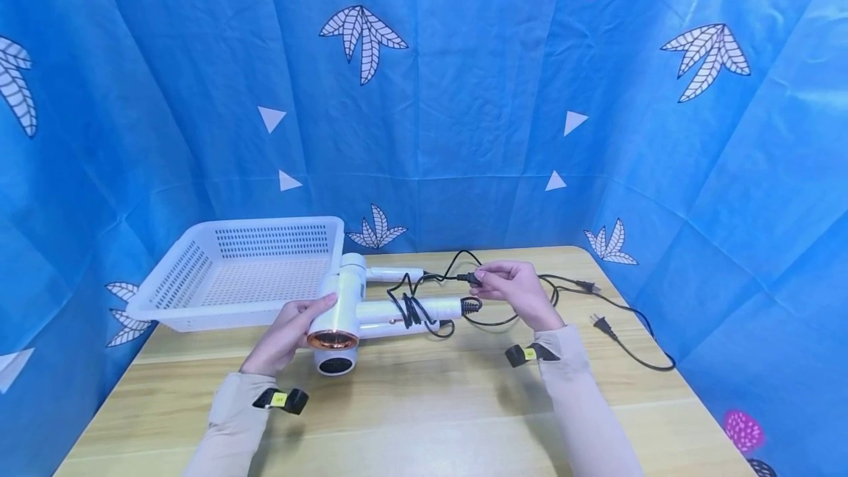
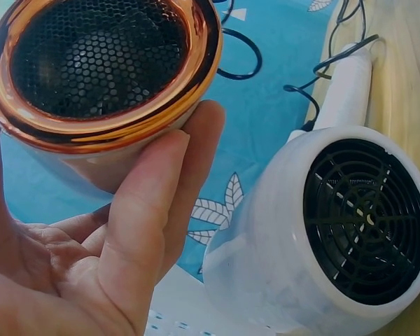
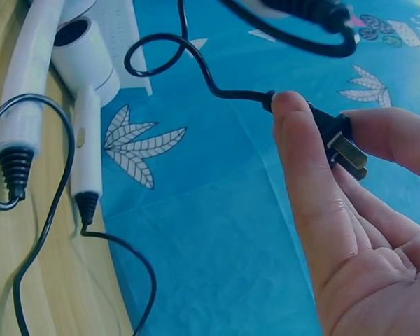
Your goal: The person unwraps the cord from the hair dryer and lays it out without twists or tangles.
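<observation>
A white hair dryer [image 1: 346,302] with a copper-coloured rim [image 2: 204,73] is gripped at its barrel by my left hand [image 1: 286,333]. Black cord is wound around its handle [image 1: 437,308]. My right hand [image 1: 513,289] pinches a black two-pin plug [image 3: 330,133] between thumb and fingers, its metal prongs showing. Below the held dryer lies another white hair dryer [image 2: 259,245] with a black grille [image 2: 367,220]. Behind it, the handle of a further white dryer [image 1: 395,274] points right. The held dryer partly hides both others.
A white perforated plastic basket [image 1: 228,315] stands at the table's left back. Two more black plugs, one nearer the front [image 1: 603,325] and one farther back [image 1: 587,286], lie with loose cords on the right of the wooden table [image 1: 424,418]. Blue patterned curtain [image 1: 464,94] encloses the back and sides.
</observation>
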`<state>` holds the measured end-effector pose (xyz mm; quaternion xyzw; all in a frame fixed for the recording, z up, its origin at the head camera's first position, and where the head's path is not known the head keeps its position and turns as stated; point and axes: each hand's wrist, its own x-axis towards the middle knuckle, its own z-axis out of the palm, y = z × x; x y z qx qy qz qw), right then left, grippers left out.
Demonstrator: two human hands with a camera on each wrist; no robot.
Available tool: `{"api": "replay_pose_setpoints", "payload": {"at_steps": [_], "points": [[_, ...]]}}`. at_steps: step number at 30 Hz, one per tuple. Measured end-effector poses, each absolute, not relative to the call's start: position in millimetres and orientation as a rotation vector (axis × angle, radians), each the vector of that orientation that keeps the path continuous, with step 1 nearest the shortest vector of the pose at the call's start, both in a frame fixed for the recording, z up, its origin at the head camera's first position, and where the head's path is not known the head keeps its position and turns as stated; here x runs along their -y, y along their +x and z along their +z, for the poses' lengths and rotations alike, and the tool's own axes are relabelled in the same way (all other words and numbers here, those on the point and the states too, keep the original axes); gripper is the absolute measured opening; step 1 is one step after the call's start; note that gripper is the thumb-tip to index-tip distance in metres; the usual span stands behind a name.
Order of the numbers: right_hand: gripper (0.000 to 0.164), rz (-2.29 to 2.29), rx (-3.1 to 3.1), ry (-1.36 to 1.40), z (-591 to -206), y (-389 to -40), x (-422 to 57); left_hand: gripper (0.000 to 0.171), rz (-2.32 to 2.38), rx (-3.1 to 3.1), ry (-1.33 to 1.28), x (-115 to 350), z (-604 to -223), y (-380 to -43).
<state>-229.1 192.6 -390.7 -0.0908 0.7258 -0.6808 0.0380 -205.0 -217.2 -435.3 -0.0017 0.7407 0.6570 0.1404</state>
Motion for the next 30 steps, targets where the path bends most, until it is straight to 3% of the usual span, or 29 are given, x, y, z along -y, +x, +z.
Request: {"api": "replay_pose_setpoints", "payload": {"at_steps": [30], "points": [[0.040, -2.300, -2.218, -0.555, -352, -193, -179, 0.067, 1.863, -2.158, -0.018, 219, -440, -208]]}}
